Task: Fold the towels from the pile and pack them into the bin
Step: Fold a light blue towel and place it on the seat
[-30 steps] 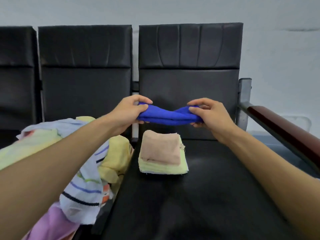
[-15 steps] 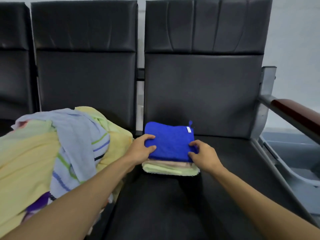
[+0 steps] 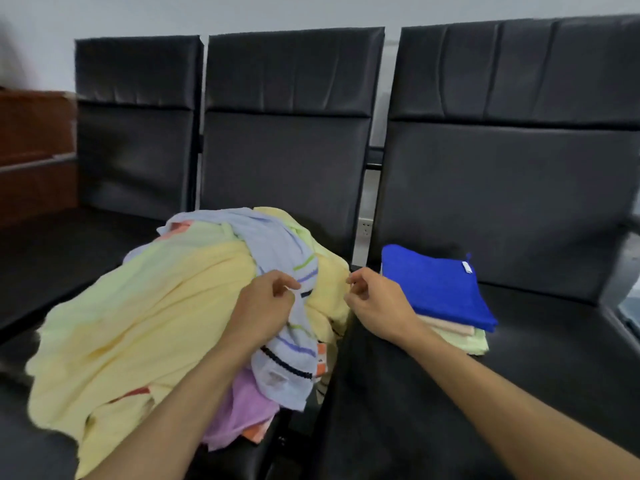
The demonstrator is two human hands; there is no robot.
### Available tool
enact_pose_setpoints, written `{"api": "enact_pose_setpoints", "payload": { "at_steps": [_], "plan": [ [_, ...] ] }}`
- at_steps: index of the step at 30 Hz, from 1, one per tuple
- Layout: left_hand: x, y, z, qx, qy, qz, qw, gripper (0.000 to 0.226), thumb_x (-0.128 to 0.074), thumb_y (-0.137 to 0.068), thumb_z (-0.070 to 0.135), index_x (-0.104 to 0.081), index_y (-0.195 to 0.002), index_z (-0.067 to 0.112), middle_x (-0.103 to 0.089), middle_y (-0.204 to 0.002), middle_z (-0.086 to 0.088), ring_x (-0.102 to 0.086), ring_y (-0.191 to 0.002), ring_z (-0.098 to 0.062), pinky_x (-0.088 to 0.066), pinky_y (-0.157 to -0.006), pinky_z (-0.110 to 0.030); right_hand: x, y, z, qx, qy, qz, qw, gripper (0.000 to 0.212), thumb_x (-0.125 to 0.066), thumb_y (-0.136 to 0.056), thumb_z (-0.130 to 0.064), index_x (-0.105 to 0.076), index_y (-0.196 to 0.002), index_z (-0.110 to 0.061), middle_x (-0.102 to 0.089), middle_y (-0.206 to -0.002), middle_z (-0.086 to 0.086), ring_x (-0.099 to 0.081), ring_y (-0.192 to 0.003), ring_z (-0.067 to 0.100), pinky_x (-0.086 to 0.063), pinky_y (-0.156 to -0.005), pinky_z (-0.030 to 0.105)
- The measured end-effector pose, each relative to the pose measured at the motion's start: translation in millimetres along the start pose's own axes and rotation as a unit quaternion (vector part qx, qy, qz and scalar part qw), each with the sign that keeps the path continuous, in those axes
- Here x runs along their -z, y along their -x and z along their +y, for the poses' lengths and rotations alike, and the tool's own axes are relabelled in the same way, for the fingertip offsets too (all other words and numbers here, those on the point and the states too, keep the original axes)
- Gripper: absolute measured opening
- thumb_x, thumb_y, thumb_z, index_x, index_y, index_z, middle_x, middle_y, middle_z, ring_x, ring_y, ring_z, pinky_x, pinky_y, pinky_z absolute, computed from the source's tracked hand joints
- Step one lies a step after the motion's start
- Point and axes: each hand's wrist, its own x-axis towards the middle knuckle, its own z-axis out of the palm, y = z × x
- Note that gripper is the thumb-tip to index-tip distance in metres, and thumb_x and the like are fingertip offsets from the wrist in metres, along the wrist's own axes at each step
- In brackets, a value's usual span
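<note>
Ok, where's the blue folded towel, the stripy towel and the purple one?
Folded bright blue towel (image 3: 436, 289): head view, middle of its top face.
Pale blue striped towel (image 3: 277, 247): head view, its upper draped part.
Crumpled purple towel (image 3: 242, 410): head view, middle of the visible patch.

chairs (image 3: 291, 161): 3, black, in a row
folded towels (image 3: 433, 289): 3, one stack
pile (image 3: 138, 306): 1, loose towels, at least 4 colours, exact count unclear
hands: 2, left hand (image 3: 263, 310), right hand (image 3: 377, 306)
wall socket (image 3: 364, 227): 1
</note>
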Motion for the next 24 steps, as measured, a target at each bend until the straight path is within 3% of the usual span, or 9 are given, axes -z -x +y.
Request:
{"api": "enact_pose_setpoints", "payload": {
  "at_steps": [4, 9, 11, 13, 16, 19, 22, 24],
  "plan": [
    [29, 4, -13, -0.007, -0.009, 0.092, 0.996, 0.028, -0.05, -0.087, 0.003, -0.067, -0.088, 0.025, -0.063, -0.086, 0.011, -0.054, -0.073, 0.0, -0.037, -0.06, -0.006, -36, -23, -30, 0.013, -0.035, -0.035, 0.999, 0.036, -0.057, -0.094, -0.032, -0.056, -0.126, -0.015, -0.062, -0.115, -0.002, -0.056, -0.102, 0.014, -0.036, -0.079, 0.021],
    [30, 2, -15, 0.036, 0.029, 0.095, 0.994, 0.029, -0.048, -0.085, 0.002, -0.069, -0.09, 0.022, -0.064, -0.084, 0.006, -0.058, -0.073, -0.011, -0.039, -0.058, -0.013, -69, -46, -57, -0.056, -0.114, -0.073, 0.989, 0.059, -0.059, -0.093, -0.04, -0.04, -0.142, -0.012, -0.055, -0.131, 0.006, -0.054, -0.119, 0.022, -0.043, -0.096, 0.03],
    [30, -1, -14, 0.053, 0.08, 0.103, 0.99, 0.03, -0.048, -0.084, 0.002, -0.069, -0.089, 0.023, -0.066, -0.084, 0.0, -0.062, -0.075, -0.023, -0.043, -0.06, -0.02, -77, -50, -59, -0.067, -0.119, -0.04, 0.99, 0.049, -0.062, -0.092, -0.034, -0.05, -0.134, -0.01, -0.061, -0.123, 0.007, -0.057, -0.113, 0.024, -0.046, -0.092, 0.031],
    [29, -2, -10, 0.06, 0.116, 0.106, 0.986, 0.03, -0.049, -0.084, 0.002, -0.068, -0.087, 0.024, -0.066, -0.083, -0.002, -0.065, -0.078, -0.031, -0.047, -0.063, -0.03, -77, -51, -61, -0.056, -0.129, 0.026, 0.99, 0.029, -0.065, -0.091, -0.026, -0.067, -0.113, -0.007, -0.068, -0.106, 0.007, -0.062, -0.101, 0.023, -0.046, -0.08, 0.028],
    [27, -1, -4, 0.079, 0.15, 0.1, 0.98, 0.029, -0.048, -0.085, 0.003, -0.068, -0.089, 0.025, -0.067, -0.087, -0.003, -0.065, -0.081, -0.028, -0.051, -0.071, -0.035, -66, -49, -64, -0.046, -0.19, 0.092, 0.976, 0.014, -0.068, -0.089, -0.021, -0.075, -0.094, -0.01, -0.07, -0.086, 0.0, -0.063, -0.087, 0.017, -0.045, -0.071, 0.026],
    [23, -2, 1, 0.091, 0.221, 0.1, 0.966, 0.024, -0.051, -0.089, 0.006, -0.067, -0.099, 0.021, -0.068, -0.097, -0.003, -0.065, -0.083, -0.016, -0.053, -0.078, -0.031, -44, -42, -71, -0.025, -0.282, 0.128, 0.951, 0.009, -0.068, -0.088, -0.018, -0.077, -0.088, -0.018, -0.071, -0.083, -0.006, -0.064, -0.086, 0.01, -0.053, -0.078, 0.028],
    [18, -4, 11, 0.116, 0.303, 0.105, 0.94, 0.02, -0.052, -0.09, 0.009, -0.065, -0.105, 0.014, -0.068, -0.097, -0.006, -0.064, -0.084, -0.016, -0.054, -0.081, -0.03, -23, -35, -77, 0.0, -0.366, 0.118, 0.923, 0.021, -0.062, -0.092, -0.014, -0.07, -0.078, -0.028, -0.069, -0.085, -0.003, -0.06, -0.082, 0.008, -0.052, -0.078, 0.03],
    [14, -9, 15, 0.137, 0.36, 0.124, 0.915, 0.014, -0.053, -0.09, 0.012, -0.062, -0.099, 0.007, -0.065, -0.092, -0.008, -0.061, -0.083, -0.019, -0.051, -0.083, -0.035, -10, -32, -80, 0.002, -0.421, 0.101, 0.901, 0.019, -0.059, -0.095, -0.014, -0.069, -0.081, -0.023, -0.067, -0.084, -0.002, -0.058, -0.082, 0.01, -0.05, -0.076, 0.03]
  ]
}}
